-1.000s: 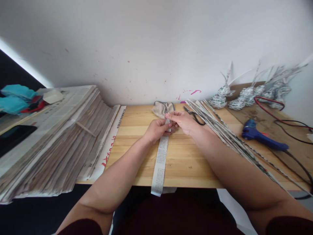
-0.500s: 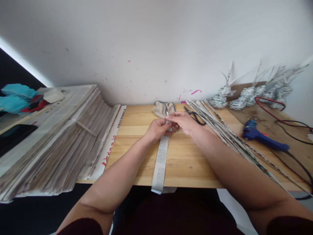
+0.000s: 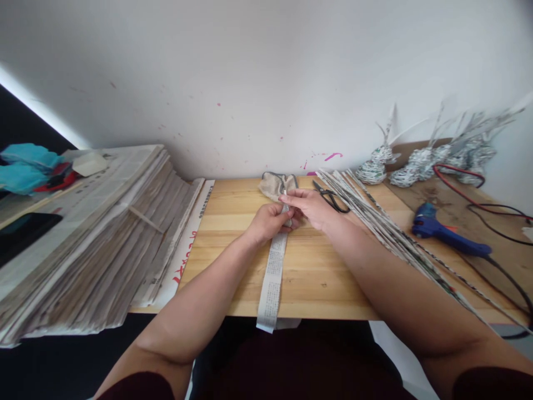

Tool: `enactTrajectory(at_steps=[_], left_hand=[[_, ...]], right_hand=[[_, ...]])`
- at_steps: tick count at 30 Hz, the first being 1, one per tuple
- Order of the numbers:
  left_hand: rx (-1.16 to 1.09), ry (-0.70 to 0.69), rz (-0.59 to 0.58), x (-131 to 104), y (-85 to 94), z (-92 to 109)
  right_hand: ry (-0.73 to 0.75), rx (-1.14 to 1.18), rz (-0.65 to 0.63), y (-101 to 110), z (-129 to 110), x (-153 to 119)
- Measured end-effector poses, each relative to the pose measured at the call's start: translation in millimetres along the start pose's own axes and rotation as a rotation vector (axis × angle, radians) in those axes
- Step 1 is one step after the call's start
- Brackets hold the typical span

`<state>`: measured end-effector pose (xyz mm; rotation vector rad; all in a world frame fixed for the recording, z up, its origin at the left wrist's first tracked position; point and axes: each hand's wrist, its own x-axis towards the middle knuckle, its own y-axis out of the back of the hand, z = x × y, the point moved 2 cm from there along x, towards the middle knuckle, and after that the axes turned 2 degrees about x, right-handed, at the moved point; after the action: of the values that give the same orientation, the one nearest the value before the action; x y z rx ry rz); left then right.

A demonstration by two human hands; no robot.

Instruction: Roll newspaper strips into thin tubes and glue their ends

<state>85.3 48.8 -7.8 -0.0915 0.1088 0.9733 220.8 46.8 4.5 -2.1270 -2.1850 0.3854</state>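
A long strip of printed newspaper runs from between my hands toward me, its near end hanging just past the table's front edge. My left hand pinches the strip's upper part. From the other side, my right hand closes its fingers on the same part, which looks rolled or folded there. Behind the fingers, a crumpled beige cloth with a dark edge lies on the table. Black-handled scissors rest beside my right hand. My fingers partly hide the far end of the strip.
A tall stack of newspapers fills the left side, with a dark phone on it. Thin rolled paper sticks lie on the right. Beyond them are a blue glue gun with its cord and several woven paper figures.
My right fingers have shifted slightly at the strip's upper end. Both hands keep their hold, and the other things stay where they were.
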Motion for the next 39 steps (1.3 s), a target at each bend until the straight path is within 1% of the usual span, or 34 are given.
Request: enactTrajectory(at_steps=[3,5,9,12,17,22,24,27,29,33,36,39], left_hand=[[-0.020,-0.002,-0.025,-0.7,1.4,2.2],[-0.037,0.005,-0.030,-1.7,1.1,3.9],[-0.028,-0.012,-0.001,-3.0,-2.1,5.9],[-0.004,-0.035,0.023,-2.4,-4.3,4.8],[0.027,-0.023,0.012,-1.7,-6.3,2.3],[-0.011,-0.015,-0.020,-2.8,-7.1,2.2],[-0.043,-0.013,-0.025,-2.9,-5.7,2.9],[-0.090,0.009,-0.056,-3.5,-3.6,4.9],[-0.101,0.027,-0.078,-4.2,-3.3,6.1],[-0.049,0.023,-0.082,-4.0,-5.1,5.0],[0.000,0.012,-0.065,-2.5,-6.2,1.4],[-0.003,0.018,-0.075,-1.8,-6.5,-0.8]], right_hand=[[-0.041,-0.016,-0.100,0.4,-2.5,-1.7],[-0.053,-0.015,-0.130,0.8,-3.5,-2.3],[-0.109,0.049,-0.044,1.1,-2.1,-1.8],[-0.143,0.073,-0.006,-0.6,-0.5,-1.3],[-0.123,0.059,-0.005,-1.6,1.8,-0.3],[-0.110,0.037,0.007,-2.6,0.0,-3.4],[-0.091,0.002,-0.049,-3.0,-3.1,-5.4],[-0.061,-0.052,-0.182,-1.5,-6.4,-6.7],[-0.060,-0.052,-0.221,1.1,-5.6,-5.5],[-0.086,0.006,-0.173,3.8,-0.8,-1.3],[-0.083,0.060,-0.064,2.4,-0.1,0.4],[-0.062,0.090,0.035,2.2,-2.0,1.0]])
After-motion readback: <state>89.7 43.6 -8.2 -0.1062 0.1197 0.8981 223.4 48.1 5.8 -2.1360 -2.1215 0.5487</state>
